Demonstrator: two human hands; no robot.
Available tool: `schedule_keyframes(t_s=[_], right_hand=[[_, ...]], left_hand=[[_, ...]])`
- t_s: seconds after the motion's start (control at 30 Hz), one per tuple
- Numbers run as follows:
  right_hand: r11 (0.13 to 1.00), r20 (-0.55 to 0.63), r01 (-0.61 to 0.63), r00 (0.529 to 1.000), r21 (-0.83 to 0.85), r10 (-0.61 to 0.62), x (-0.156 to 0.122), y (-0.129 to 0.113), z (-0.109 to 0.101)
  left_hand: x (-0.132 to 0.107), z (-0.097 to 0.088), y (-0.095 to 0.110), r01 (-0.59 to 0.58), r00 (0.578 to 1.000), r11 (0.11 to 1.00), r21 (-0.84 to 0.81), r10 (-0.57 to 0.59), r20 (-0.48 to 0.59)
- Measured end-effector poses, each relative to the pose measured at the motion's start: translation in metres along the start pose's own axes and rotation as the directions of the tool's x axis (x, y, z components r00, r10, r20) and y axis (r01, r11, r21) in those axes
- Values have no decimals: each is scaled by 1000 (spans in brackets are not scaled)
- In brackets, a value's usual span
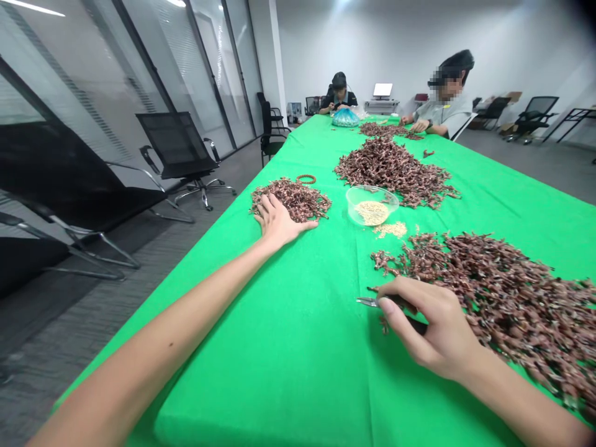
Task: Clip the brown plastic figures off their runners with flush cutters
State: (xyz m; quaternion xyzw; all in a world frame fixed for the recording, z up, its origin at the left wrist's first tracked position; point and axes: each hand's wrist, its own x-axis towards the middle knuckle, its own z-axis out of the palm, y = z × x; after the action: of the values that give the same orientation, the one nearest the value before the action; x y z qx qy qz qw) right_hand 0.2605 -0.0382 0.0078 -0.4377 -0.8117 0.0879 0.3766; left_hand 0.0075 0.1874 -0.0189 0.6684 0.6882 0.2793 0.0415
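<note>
My left hand (278, 225) is stretched out at the table's left side, fingers spread over the near edge of a small heap of reddish-brown twig-like pieces (302, 200). Whether any piece is under the fingertips is hidden. Closer in, my right hand (433, 320) is closed around small pliers (367, 302) with silver jaws and dark handles, the tip pointing left. Just beyond and right of that hand spreads a large pile of similar brown pieces (516, 298). A few loose pieces lie beside the pliers.
Between the heaps stands a clear plastic bowl (350, 208) of pale small bits, with some spilled bits (391, 230) beside it. Behind are a brown ring (306, 179), another brown heap (391, 171) and a blue bag (345, 118). Two people sit at the far end. Chairs line the left.
</note>
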Motion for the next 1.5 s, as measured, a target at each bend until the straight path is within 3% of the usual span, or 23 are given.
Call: schedule_keyframes(t_s=[0.23, 0.33, 0.5, 0.73, 1.3, 1.4, 1.43, 1.5], right_hand=[[1000, -2, -5, 1000, -6, 5, 1, 1, -1], [1000, -3, -7, 1000, -8, 7, 1, 2, -2], [1000, 17, -7, 1000, -12, 7, 0, 4, -1], [1000, 41, -10, 999, -23, 11, 1, 4, 0], [1000, 112, -6, 994, -16, 8, 0, 4, 0], [999, 146, 28, 989, -17, -25, 0, 1, -1], [999, 159, 43, 987, -20, -39, 0, -1, -1], [997, 177, 74, 982, -27, -69, 1, -4, -2]], left_hand=[[0, 0, 1, -1, 1000, 1000, 16, 1, -31], [1, -5, -3, 51, 998, 998, 28, -49, -51], [17, -10, -17, 100, 994, 994, 38, -102, 43], [34, -2, -32, 32, 994, 999, 36, -36, 104], [32, -3, -22, 40, 998, 999, 14, -40, 57], [17, -15, -15, -101, 992, 994, 39, 104, -65], [10, -19, -9, -203, 972, 978, 54, 208, -106], [-8, -27, 5, -424, 892, 904, 47, 426, -153]])
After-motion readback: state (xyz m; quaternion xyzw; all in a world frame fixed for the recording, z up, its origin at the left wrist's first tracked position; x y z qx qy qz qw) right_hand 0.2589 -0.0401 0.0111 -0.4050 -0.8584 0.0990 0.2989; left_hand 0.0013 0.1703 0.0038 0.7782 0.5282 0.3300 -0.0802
